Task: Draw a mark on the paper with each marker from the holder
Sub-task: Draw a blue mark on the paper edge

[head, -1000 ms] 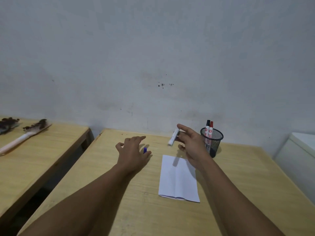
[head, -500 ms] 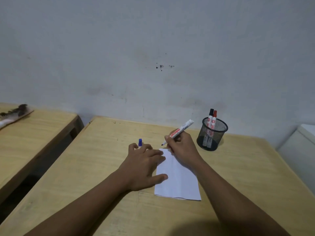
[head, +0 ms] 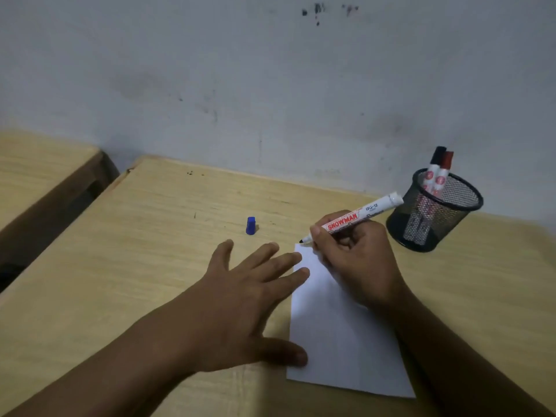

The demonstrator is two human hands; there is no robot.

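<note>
Bare wooden desk [head: 496, 296] lies open right of the right hand [head: 358, 260]. The black mesh holder [head: 436, 218] stands near, just beyond its knuckles. A small blue cap [head: 250, 226] stands left of the pen tip.

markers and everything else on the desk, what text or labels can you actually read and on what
"SNOWMAN": red band on the marker held in the right hand.
"BG-12": white barrel of the same marker, toward its rear end; the smaller print under it is too blurred to read.
Two markers in the mesh holder: red labels, too small to read.
Blue cap and paper: no text.
</note>
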